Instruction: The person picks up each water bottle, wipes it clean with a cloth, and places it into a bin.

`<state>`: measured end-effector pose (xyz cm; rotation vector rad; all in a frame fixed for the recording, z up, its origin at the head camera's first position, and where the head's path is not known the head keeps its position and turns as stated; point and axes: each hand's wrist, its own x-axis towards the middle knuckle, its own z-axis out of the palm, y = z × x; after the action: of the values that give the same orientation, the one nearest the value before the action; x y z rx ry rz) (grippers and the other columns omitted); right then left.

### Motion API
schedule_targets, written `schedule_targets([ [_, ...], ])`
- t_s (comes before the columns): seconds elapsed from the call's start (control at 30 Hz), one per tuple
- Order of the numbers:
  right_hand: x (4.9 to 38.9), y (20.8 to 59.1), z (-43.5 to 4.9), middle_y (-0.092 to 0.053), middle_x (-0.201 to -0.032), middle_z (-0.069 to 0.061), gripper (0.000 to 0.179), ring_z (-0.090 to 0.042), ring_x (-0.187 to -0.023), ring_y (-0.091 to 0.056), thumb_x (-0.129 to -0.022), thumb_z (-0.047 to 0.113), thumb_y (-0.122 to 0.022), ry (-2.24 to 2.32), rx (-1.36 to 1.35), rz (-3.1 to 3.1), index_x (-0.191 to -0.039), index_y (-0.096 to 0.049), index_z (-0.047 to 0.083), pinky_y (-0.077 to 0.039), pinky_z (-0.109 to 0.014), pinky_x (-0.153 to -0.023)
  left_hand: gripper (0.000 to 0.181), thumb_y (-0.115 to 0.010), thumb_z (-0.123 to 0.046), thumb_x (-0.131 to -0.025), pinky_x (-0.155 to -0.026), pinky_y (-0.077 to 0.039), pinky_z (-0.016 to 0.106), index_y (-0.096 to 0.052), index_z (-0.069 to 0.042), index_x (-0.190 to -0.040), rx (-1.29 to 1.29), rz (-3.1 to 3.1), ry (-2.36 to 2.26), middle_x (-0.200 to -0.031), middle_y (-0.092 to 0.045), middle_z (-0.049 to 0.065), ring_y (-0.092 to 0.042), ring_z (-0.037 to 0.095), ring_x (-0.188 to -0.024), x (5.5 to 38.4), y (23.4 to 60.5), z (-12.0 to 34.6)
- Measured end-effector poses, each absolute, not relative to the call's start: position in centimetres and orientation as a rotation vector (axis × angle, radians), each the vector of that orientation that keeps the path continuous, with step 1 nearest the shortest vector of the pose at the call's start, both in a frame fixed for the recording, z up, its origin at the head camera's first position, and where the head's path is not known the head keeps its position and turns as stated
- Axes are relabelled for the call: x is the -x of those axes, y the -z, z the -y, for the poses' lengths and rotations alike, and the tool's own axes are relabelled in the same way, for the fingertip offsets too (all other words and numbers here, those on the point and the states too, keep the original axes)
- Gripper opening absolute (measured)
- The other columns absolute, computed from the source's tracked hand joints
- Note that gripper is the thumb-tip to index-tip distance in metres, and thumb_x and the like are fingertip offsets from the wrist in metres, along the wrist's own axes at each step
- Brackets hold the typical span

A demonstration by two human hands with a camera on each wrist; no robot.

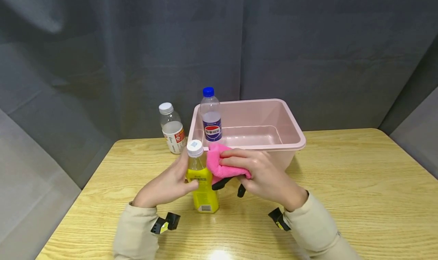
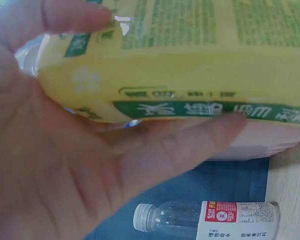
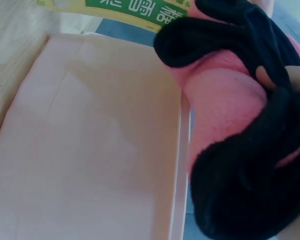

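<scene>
My left hand [image 1: 167, 186] holds a yellow bottle [image 1: 205, 191], roughly upright, at the lower centre of the head view. Just right of it, my right hand [image 1: 265, 174] grips a pink and black cloth [image 1: 224, 167]. Behind, at centre, a blue-capped bottle [image 1: 212, 117] stands inside a pink basin [image 1: 297, 141]; left of centre, a clear bottle [image 1: 173, 134] stands on the counter [image 1: 359, 195].

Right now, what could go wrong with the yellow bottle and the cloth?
The left hand grips the yellow bottle; if the right hand rubs hard with the pink-and-black cloth, the bottle might slip. The cloth's loose folds could catch on the pink tub. The white-labelled bottle stands just beyond the left hand, so a sideways swing might knock it over.
</scene>
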<state>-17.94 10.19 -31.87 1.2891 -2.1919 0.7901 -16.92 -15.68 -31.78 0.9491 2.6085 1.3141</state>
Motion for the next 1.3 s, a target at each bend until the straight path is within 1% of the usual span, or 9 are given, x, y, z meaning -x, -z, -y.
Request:
schedule_targets([
  [0.17,18.2,32.3,-9.8,-0.073,-0.111,-0.004,0.047,-0.022,-0.102,-0.070,-0.069,-0.018,-0.061,-0.725,-1.303,2.277,-0.104,-0.078,0.007,-0.058,-0.040,-0.089,0.104,-0.058,0.003,-0.083,-0.106,-0.045,0.057,0.005,-0.018,-0.162,-0.955,-2.573,-1.341,-0.164,-0.017,0.018,-0.044,0.038,-0.134,16.9,31.9,16.0],
  [0.27,18.4,32.9,-9.3,-0.072,-0.102,0.000,0.045,-0.018,-0.088,-0.069,-0.066,-0.018,-0.061,-0.670,-1.329,2.367,-0.097,-0.077,0.011,-0.059,-0.033,-0.076,0.106,-0.060,0.004,-0.082,-0.106,-0.044,0.058,0.007,-0.018,-0.162,-0.953,-2.562,-1.348,-0.164,-0.017,0.020,-0.045,0.040,-0.134,17.0,31.9,16.1],
  [0.4,18.5,34.5,-8.5,-0.066,-0.086,0.005,0.039,-0.013,-0.072,-0.061,-0.065,-0.017,-0.060,-0.553,-1.384,2.545,-0.084,-0.070,0.015,-0.048,-0.025,-0.059,0.108,-0.063,0.005,-0.081,-0.108,-0.041,0.060,0.005,-0.017,-0.162,-0.941,-2.563,-1.338,-0.165,-0.017,0.020,-0.043,0.041,-0.137,17.1,31.8,16.2],
  [0.7,18.5,36.2,-7.9,-0.070,-0.085,0.008,0.042,-0.012,-0.073,-0.063,-0.067,-0.019,-0.062,-0.422,-1.427,2.695,-0.085,-0.075,0.017,-0.049,-0.027,-0.057,0.108,-0.064,0.006,-0.084,-0.106,-0.044,0.059,0.007,-0.017,-0.162,-0.913,-2.541,-1.328,-0.166,-0.014,0.019,-0.043,0.041,-0.137,17.2,31.8,16.2],
  [0.87,18.3,35.3,-8.4,-0.072,-0.090,0.007,0.043,-0.013,-0.079,-0.067,-0.068,-0.018,-0.064,-0.473,-1.405,2.684,-0.090,-0.077,0.016,-0.054,-0.028,-0.062,0.102,-0.064,0.007,-0.090,-0.110,-0.038,0.059,0.006,-0.013,-0.162,-0.895,-2.542,-1.300,-0.167,-0.011,0.020,-0.036,0.042,-0.142,16.9,31.6,16.3],
  [0.97,18.0,34.2,-8.8,-0.070,-0.087,0.007,0.041,-0.011,-0.075,-0.064,-0.068,-0.017,-0.066,-0.555,-1.373,2.622,-0.090,-0.076,0.016,-0.053,-0.025,-0.063,0.099,-0.064,0.007,-0.093,-0.112,-0.037,0.059,0.004,-0.013,-0.162,-0.882,-2.544,-1.278,-0.166,-0.013,0.021,-0.034,0.042,-0.143,16.8,31.5,16.3],
  [1.1,17.4,32.6,-9.3,-0.068,-0.089,0.006,0.042,-0.011,-0.074,-0.063,-0.070,-0.018,-0.065,-0.673,-1.337,2.448,-0.092,-0.075,0.016,-0.053,-0.025,-0.065,0.098,-0.064,0.007,-0.093,-0.109,-0.041,0.058,0.002,-0.013,-0.161,-0.875,-2.539,-1.276,-0.162,-0.023,0.023,-0.040,0.042,-0.140,16.9,31.5,16.3],
  [1.2,17.1,31.8,-9.6,-0.073,-0.099,0.001,0.042,-0.016,-0.088,-0.071,-0.072,-0.019,-0.065,-0.780,-1.279,2.280,-0.100,-0.077,0.010,-0.060,-0.033,-0.080,0.098,-0.065,0.007,-0.093,-0.108,-0.043,0.057,0.003,-0.014,-0.162,-0.877,-2.536,-1.288,-0.159,-0.029,0.024,-0.045,0.041,-0.136,16.9,31.5,16.3],
  [1.3,17.1,31.5,-9.6,-0.074,-0.108,-0.006,0.043,-0.025,-0.104,-0.071,-0.073,-0.020,-0.066,-0.896,-1.200,2.153,-0.107,-0.076,0.003,-0.057,-0.042,-0.093,0.098,-0.064,0.007,-0.093,-0.106,-0.045,0.056,0.003,-0.014,-0.162,-0.878,-2.535,-1.294,-0.159,-0.031,0.024,-0.049,0.040,-0.133,16.9,31.6,16.3],
])
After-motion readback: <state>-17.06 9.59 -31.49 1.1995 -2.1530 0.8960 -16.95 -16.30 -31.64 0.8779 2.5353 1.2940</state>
